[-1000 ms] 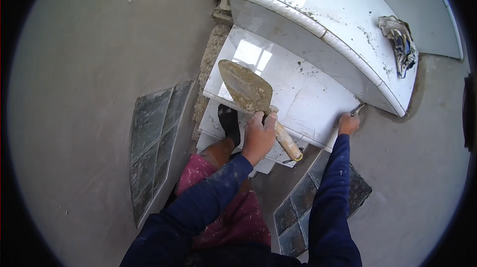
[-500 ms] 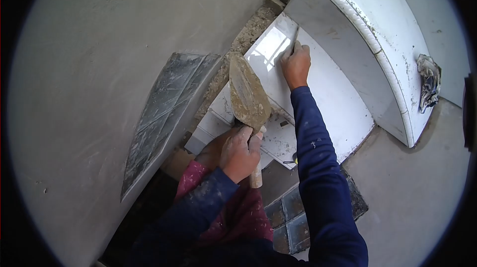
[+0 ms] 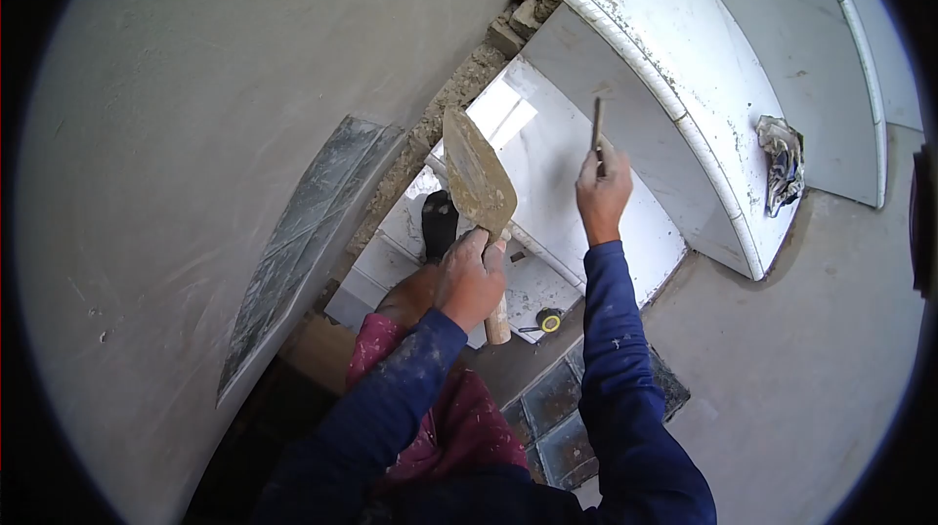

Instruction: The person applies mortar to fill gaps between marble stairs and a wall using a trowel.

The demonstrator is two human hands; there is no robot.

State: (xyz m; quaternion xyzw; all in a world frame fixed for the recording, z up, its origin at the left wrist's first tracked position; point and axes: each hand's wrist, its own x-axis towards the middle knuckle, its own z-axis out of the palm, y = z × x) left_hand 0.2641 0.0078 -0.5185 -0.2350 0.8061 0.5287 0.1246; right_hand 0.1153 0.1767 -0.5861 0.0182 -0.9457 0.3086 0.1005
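Note:
My left hand (image 3: 469,279) grips the wooden handle of a mortar-smeared trowel (image 3: 476,176), blade pointing up and away over the white tiled step (image 3: 547,159). My right hand (image 3: 602,191) is raised above that step and pinches a thin dark rod-like tool (image 3: 596,125), held upright. My foot in a dark shoe (image 3: 439,224) rests on a lower white step by the left hand. A curved white tiled upper step (image 3: 703,85) rises beyond the right hand.
A crumpled rag (image 3: 782,164) lies on the upper step. A yellow tape measure (image 3: 548,320) sits on the lower step. Dark glass-block panels lean on the grey wall (image 3: 303,232) and lie near my right arm (image 3: 567,408). Rubble lines the wall joint (image 3: 489,46).
My right hand went from the step's right edge to its far left corner, then lifted off with the thin tool. The trowel stayed in my left hand, and the view shifted.

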